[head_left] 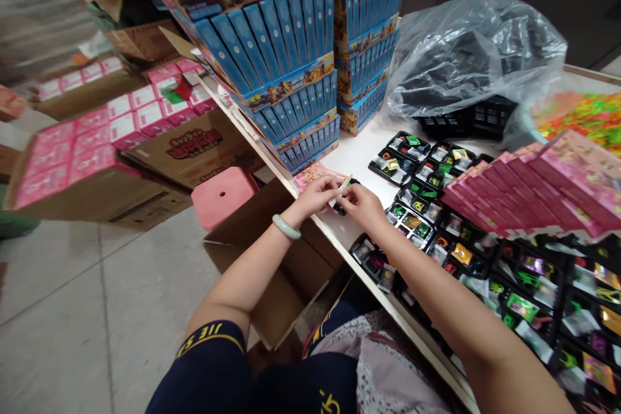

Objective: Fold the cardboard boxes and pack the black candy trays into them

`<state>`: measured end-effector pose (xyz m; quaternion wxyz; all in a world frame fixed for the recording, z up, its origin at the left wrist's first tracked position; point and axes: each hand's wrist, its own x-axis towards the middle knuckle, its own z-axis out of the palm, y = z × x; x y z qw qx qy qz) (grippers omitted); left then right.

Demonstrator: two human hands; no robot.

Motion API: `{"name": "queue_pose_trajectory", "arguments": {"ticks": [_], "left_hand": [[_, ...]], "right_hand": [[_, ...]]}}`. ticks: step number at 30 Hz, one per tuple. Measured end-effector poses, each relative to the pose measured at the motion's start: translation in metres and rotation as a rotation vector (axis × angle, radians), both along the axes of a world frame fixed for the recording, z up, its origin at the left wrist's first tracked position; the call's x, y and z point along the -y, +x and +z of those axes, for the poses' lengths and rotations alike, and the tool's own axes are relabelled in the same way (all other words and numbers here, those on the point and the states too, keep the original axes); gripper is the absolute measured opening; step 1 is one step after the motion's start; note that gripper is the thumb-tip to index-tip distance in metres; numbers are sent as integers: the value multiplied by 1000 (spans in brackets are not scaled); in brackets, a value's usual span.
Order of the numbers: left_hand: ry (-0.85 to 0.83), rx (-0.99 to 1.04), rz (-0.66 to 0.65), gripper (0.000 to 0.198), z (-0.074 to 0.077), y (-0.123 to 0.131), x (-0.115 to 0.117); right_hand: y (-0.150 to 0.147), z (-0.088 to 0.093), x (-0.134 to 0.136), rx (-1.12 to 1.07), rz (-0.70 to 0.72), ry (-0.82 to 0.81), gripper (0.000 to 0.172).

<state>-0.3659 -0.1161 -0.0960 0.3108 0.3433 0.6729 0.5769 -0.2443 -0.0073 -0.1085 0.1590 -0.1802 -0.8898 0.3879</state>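
Close together at the table's edge, both my hands are closed in front of me. My left hand [317, 197] pinches a small whitish packet [343, 187] between thumb and fingers. Beside it, the fingers of my right hand [363, 206] are pressed together at the packet's lower end; what exactly they grip is hidden. A black plastic tray [341, 208] shows partly under and between the hands. Just behind the left hand lies a flat pink printed card or box [310, 174], partly covered by the fingers.
Stacked blue display boxes [272, 39] rise at the table's back left. Filled black trays [412, 223] spread rightward, with a row of pink boxes [533, 187] over some. Behind are a clear plastic bag [475, 52] and a tub of colourful pieces [582, 119]. Left are cartons [165, 162] and a pink stool [223, 197].
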Motion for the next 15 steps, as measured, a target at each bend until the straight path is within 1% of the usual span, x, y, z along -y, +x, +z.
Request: {"name": "queue_pose_trajectory", "arguments": {"ticks": [3, 5, 7, 9, 12, 14, 15], "left_hand": [[45, 7, 9, 21, -1, -4, 2], [73, -5, -6, 22, -1, -7, 3], [56, -4, -27, 21, -1, -8, 4], [-11, 30, -48, 21, -2, -6, 4], [-85, 99, -63, 23, -2, -3, 4], [-81, 111, -46, 22, -2, -1, 4], [-72, 110, -34, 21, -2, -1, 4]], "right_hand": [[4, 2, -2, -16, 166, 191, 9], [7, 4, -3, -7, 247, 353, 15], [10, 7, -4, 29, 249, 497, 22], [12, 12, -3, 90, 244, 594, 22], [14, 19, -2, 193, 329, 637, 21], [17, 21, -3, 208, 399, 590, 19], [19, 20, -4, 194, 410, 545, 18]]}}
